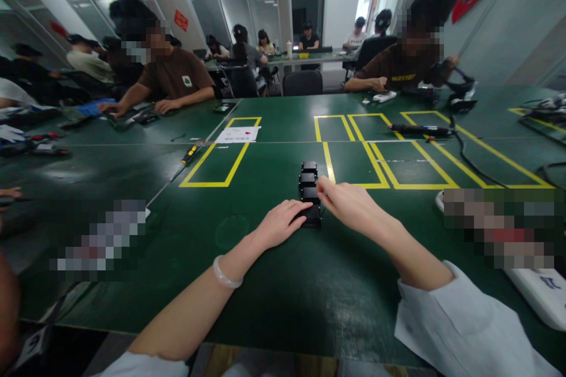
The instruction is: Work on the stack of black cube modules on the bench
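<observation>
Several small black box-shaped parts [309, 178] stand in a short row on the green table, running away from me. My left hand [280, 222] grips the nearest black box [313, 215], its fingers over the left and top and its thumb at the near side. At the row's right side, my right hand [345, 199] is closed in a pinch beside the middle boxes. Whatever lies between those fingertips is hidden or too small to make out.
Yellow tape outlines [283, 184] mark the green table [265, 312]. A yellow-black screwdriver [190, 155] and a paper sheet [239, 134] lie ahead left. A corded black tool [420, 129] is ahead right. White power strips [542, 294] flank me. Co-workers sit opposite.
</observation>
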`<state>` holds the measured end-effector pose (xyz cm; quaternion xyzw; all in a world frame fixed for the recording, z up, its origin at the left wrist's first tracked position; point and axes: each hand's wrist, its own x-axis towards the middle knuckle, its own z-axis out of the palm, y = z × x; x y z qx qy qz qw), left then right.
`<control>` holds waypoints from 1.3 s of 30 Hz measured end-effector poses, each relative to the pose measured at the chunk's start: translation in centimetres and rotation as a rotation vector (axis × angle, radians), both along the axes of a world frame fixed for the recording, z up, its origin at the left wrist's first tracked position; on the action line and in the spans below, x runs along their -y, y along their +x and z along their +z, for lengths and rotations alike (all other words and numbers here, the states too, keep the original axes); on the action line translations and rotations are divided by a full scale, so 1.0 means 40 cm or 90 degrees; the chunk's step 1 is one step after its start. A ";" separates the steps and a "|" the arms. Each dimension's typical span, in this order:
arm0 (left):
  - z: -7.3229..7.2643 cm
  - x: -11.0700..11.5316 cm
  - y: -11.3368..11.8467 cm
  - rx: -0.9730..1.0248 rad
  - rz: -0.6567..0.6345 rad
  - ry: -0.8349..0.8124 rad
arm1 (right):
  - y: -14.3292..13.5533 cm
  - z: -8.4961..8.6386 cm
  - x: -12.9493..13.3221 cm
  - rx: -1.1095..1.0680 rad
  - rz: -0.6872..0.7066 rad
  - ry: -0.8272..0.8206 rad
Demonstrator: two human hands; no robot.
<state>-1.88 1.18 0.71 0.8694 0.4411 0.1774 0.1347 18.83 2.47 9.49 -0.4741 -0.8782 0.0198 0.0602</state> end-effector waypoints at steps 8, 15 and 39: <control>0.001 -0.001 0.000 0.003 -0.004 -0.001 | -0.001 0.000 0.003 -0.030 0.012 0.009; -0.006 -0.003 -0.001 -0.001 -0.005 -0.001 | -0.005 0.007 0.002 0.001 -0.007 -0.003; -0.001 -0.001 -0.002 0.003 -0.008 0.001 | -0.006 -0.001 -0.002 -0.027 -0.014 0.012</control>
